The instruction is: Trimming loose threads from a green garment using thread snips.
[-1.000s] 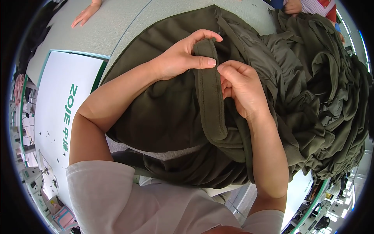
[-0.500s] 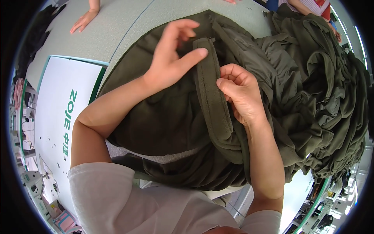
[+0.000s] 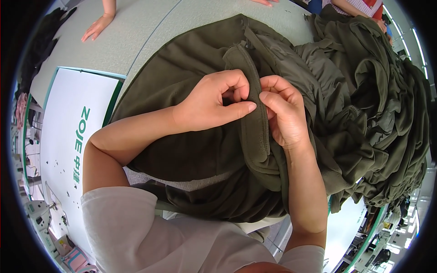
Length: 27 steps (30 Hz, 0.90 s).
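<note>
An olive-green fleece garment [image 3: 182, 86] is spread out before me. A long stitched strip [image 3: 255, 132] of the same cloth, with a rounded end, runs down its middle. My right hand [image 3: 287, 113] is closed on the strip's right edge, pinching it between thumb and fingers. From the other side, my left hand [image 3: 218, 100] has its fingers curled and its thumb laid on the strip, gripping the cloth opposite the right hand. The tips of the left fingers are partly hidden by the fold.
A big heap of olive garments [image 3: 378, 123] lies on the right. At left stands a white machine table [image 3: 91, 91] with dark specks on it. Another person's hand [image 3: 98, 27] rests on the grey table [image 3: 150, 22] at the far left; another person is at the far right.
My left hand has come down and toward me from the strip's far end, its fingers closing onto the cloth beside my right hand. The right hand keeps its pinch, nearly unmoved.
</note>
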Tool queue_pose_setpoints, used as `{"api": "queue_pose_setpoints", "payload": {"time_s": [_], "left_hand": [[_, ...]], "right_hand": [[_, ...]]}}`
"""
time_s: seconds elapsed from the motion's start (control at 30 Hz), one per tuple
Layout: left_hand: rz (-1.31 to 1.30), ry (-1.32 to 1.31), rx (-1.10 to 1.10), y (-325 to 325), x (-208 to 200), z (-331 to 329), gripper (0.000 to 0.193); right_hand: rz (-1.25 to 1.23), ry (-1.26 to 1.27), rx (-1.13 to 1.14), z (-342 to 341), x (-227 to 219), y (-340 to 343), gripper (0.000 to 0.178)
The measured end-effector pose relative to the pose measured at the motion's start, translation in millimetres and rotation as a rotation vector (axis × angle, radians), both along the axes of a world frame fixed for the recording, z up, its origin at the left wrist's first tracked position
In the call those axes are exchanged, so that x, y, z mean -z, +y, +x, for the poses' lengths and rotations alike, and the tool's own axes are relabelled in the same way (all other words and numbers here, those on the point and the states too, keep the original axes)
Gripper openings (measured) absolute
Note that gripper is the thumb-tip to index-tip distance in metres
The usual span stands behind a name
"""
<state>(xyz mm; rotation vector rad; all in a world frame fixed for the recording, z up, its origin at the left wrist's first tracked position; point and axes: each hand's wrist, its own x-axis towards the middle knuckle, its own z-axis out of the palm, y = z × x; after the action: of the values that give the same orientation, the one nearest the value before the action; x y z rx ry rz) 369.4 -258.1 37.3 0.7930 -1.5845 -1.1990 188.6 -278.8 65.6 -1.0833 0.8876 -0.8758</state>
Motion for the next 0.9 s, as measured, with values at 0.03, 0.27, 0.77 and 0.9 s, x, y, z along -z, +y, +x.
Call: {"api": "queue_pose_setpoints", "payload": {"time_s": [0.03,0.27,0.77,0.9], "left_hand": [[0.000,0.001,-0.001,-0.7,1.5,-0.5,0.018],[0.085,0.110,0.050,1.3,2.9,1.8,0.015],[0.295,0.179,0.152,-2.5,2.8,6.1,0.024],[0.242,0.139,0.143,-1.4,2.9,5.7,0.021]], "right_hand": [[0.036,-0.043,0.003,0.6,-2.7,-0.1,0.012],[0.058,-0.073,-0.022,0.0,0.3,0.4,0.014],[0.005,-0.024,-0.149,-0.1,-0.2,4.2,0.015],[0.036,-0.012,-0.136,1.4,0.1,3.6,0.013]]}}
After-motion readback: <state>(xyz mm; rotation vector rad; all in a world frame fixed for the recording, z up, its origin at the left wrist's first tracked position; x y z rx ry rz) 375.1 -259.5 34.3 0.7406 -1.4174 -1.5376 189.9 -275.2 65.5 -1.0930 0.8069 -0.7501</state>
